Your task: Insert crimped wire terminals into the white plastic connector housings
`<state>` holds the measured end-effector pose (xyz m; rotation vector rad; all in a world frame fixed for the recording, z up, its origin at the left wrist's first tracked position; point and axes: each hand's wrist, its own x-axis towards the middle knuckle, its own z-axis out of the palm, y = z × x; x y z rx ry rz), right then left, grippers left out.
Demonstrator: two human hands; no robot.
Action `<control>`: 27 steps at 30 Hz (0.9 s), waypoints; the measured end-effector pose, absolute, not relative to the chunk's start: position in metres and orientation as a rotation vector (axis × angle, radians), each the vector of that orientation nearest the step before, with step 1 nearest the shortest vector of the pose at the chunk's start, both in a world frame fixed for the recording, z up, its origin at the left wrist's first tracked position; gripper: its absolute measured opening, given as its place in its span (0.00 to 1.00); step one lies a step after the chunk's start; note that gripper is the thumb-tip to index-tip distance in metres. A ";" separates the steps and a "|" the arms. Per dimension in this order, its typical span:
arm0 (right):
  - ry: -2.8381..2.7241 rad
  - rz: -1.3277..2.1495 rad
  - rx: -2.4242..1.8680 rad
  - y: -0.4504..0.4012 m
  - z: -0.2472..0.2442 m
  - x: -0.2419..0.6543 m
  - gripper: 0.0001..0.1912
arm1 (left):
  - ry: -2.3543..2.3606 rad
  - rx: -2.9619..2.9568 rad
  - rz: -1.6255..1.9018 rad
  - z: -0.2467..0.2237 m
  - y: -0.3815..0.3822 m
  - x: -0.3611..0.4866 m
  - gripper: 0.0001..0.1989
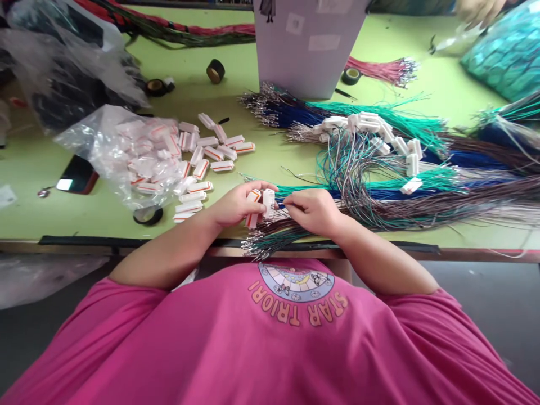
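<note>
My left hand is closed round white connector housings, one of them upright at the fingertips and another with an orange stripe beside it. Just to the right, my right hand pinches a thin wire end against the upright housing. Under and behind both hands run bundles of brown, blue and green wires, and dark green wire ends with metal tips lie at the table edge. Loose white housings lie left of my left hand.
A clear bag of housings, a phone and tape rolls are at the left. A grey box stands at the back. Wired connectors lie behind my right hand. Another person's hand shows at the top right.
</note>
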<state>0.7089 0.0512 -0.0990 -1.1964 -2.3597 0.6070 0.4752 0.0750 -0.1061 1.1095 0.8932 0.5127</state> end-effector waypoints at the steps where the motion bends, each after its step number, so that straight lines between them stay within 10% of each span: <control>1: -2.405 0.527 -1.201 0.050 -0.099 0.709 0.16 | 0.889 1.110 0.515 -0.106 0.075 0.475 0.30; 14: -2.653 0.078 -1.127 0.043 -0.099 0.705 0.18 | 0.975 1.255 0.485 -0.104 0.075 0.475 0.30; 27: -2.353 0.960 -1.052 0.076 -0.104 0.721 0.14 | 1.066 1.464 0.253 -0.088 0.069 0.479 0.27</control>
